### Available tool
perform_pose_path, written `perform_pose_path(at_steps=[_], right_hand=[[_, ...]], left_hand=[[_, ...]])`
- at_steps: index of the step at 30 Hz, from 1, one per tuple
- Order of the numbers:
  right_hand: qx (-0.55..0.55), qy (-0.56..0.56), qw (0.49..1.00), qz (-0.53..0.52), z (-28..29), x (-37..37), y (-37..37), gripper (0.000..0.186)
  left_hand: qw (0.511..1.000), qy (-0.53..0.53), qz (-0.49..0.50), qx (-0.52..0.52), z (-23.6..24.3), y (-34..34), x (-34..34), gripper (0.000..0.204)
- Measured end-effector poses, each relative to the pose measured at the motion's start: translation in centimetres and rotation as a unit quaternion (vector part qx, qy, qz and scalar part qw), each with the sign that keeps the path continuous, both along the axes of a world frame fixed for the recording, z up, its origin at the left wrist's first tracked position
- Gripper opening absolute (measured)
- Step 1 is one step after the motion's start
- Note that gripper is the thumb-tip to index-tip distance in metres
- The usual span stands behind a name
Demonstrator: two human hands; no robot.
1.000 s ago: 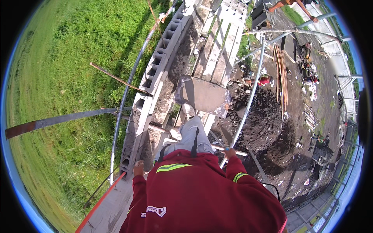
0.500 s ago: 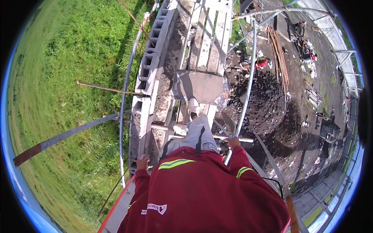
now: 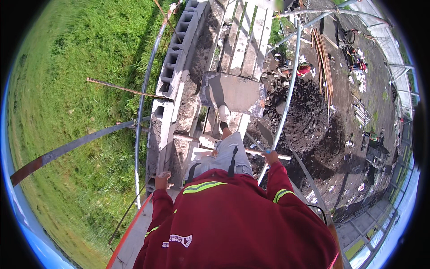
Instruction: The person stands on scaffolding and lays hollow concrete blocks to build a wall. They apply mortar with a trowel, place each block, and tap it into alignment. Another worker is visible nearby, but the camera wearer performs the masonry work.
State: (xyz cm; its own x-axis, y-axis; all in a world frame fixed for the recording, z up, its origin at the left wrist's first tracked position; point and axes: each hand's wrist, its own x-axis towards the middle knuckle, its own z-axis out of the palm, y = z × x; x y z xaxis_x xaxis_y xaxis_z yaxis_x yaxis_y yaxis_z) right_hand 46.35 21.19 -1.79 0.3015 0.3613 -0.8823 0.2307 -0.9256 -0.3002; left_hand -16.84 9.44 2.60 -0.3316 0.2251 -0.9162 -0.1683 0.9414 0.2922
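Note:
My right hand [image 3: 271, 157] grips the blue handle of a pointed metal trowel [image 3: 265, 134], held out beside my right hip. My left hand [image 3: 162, 180] is at the near part of the concrete block wall [image 3: 156, 134], fingers curved and apart with nothing visible in them; whether it touches the block is unclear. Between my hands are my legs in grey shorts, one white shoe [image 3: 224, 114] at the lower edge of a mortar board [image 3: 233, 94] that is smeared with grey paste and lies across the wooden planks.
Scaffold tubes [image 3: 286, 112] run along both sides. Rebar [image 3: 125, 87] sticks out over grass on the left; a steel bar [image 3: 71, 145] crosses it. Down on the right are a gravel pile [image 3: 309, 125], long timber lengths [image 3: 324, 71] and scattered debris. An orange-edged surface [image 3: 130, 237] is at lower left.
The mortar board and blocks appear higher in the picture as my view shifts. My left hand has risen, its fingers now more apart; my right hand has risen with the trowel.

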Motion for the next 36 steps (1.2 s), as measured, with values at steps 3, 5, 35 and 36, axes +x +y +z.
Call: perform_pose_path(at_steps=[3,5,35,36], right_hand=[[-0.015,-0.05,0.998,0.024,-1.0,-0.4,-2.1,0.032],[0.008,-0.02,1.0,0.016,-2.4,-0.2,-3.6,0.032],[0.047,-0.051,0.995,-0.072,-5.7,-0.1,-9.1,0.032],[0.039,-0.042,0.994,-0.092,-6.1,0.1,-9.1,0.032]], left_hand=[[0.997,-0.004,0.069,0.022,-0.1,-2.8,0.6,0.032],[0.999,-0.018,0.034,0.018,0.1,-4.1,0.8,0.035],[0.986,0.053,-0.067,0.14,-0.4,6.1,1.8,0.048],[0.99,0.056,-0.071,0.108,-0.6,6.9,2.3,0.044]])
